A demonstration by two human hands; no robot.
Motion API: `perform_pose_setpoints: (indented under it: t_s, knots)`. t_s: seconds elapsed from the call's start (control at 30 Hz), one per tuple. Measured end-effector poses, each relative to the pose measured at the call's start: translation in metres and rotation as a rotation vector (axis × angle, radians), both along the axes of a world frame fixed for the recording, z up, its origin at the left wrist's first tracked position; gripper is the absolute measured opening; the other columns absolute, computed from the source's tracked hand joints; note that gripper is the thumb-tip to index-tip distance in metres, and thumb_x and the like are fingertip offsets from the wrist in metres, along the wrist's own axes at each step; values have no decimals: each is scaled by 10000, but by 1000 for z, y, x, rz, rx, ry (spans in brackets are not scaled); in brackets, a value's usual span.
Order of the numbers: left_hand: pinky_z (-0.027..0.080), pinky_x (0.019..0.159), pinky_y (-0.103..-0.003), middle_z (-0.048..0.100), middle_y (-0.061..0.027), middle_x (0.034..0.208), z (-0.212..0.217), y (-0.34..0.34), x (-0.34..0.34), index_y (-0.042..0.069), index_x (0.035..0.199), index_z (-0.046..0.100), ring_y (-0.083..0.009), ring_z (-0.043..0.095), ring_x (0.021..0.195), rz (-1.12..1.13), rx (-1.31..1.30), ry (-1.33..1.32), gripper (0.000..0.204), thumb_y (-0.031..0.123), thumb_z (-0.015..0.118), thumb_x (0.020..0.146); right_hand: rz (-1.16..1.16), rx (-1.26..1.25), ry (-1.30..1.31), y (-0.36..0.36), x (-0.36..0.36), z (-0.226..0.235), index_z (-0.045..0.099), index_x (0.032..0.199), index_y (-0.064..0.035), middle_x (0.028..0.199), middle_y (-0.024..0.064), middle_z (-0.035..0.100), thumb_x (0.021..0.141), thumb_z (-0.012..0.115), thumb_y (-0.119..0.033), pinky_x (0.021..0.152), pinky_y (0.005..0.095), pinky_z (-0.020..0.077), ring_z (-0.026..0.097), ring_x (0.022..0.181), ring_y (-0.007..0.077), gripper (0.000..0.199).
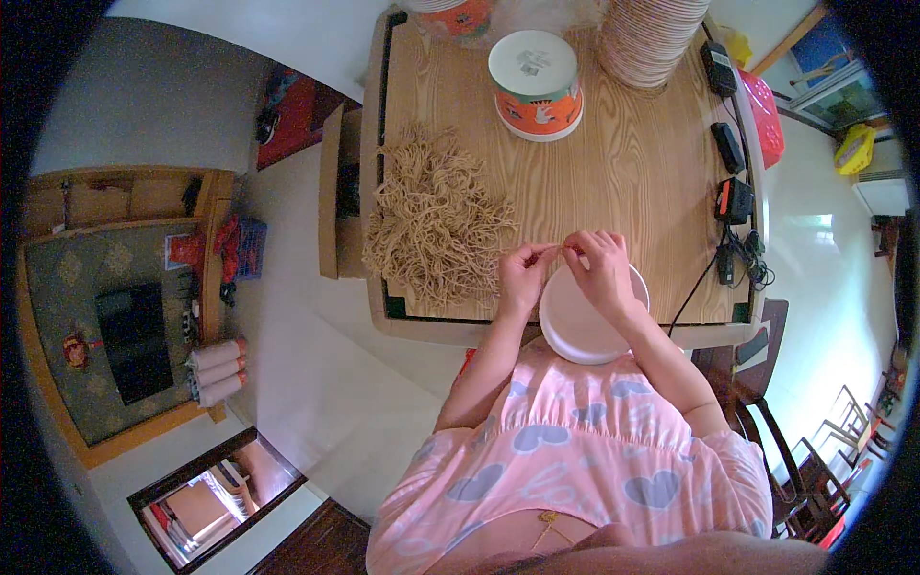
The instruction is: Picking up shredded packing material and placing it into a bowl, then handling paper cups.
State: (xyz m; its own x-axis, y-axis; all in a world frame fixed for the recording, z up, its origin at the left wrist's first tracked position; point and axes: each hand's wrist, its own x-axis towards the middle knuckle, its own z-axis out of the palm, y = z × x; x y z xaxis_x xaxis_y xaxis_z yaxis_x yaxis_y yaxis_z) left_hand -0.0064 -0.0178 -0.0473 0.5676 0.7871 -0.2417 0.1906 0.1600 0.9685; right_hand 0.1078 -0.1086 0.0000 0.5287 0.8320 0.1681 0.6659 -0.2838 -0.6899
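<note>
My left hand [525, 276] and my right hand [600, 273] meet just inside the table's near edge, fingertips pinched close together. Whatever lies between the fingers is too small to make out. Below them, between my wrists, a round white tub [586, 331] shows its pale flat face and reaches over the table edge against my clothing; my right hand partly covers it. Left of my left hand spreads a tangled heap of tan twisted cords [436, 225]. Farther back, an orange and green paper tub [539, 113] stands upside down, its white base facing up.
The wood-grain table [613, 172] has a raised pale rim. At the back stand a tall stack of nested tubs [652, 40] and another orange stack [452, 17]. Black power adapters [734, 201] with cables line the right edge. A cardboard box [340, 192] sits beyond the left edge.
</note>
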Motion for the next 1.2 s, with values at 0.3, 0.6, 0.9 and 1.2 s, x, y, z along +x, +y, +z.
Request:
perform_pose_setpoints:
  t_s: [0.3,0.6,0.9,1.2]
  knots:
    - [399,542,-183,592,40,703,2,0,-3,73,843,635,-45,514,615,13,-270,-21,82,150,641,817,44,55,19,-3,0,1,577,803,-85,790,72,582,782,594,-153,771,405,375,555,782,273,73]
    - [330,461,-176,531,73,627,10,1,-3,132,780,600,-27,446,514,52,-435,-56,92,195,666,793,58,31,49,-4,-2,7,588,796,-90,826,73,579,754,622,-153,771,401,377,555,832,274,84]
    - [323,429,-166,513,66,585,17,4,-4,109,785,596,-23,435,482,9,-486,-31,98,189,649,805,89,21,39,-5,1,5,599,811,-97,830,65,583,758,600,-121,766,402,383,553,850,266,59]
    - [331,434,-172,540,56,600,15,5,-2,103,781,618,-27,455,493,-5,-485,-47,100,194,649,807,63,69,66,-5,1,7,605,815,-92,823,60,590,757,616,-124,782,397,384,549,829,265,67]
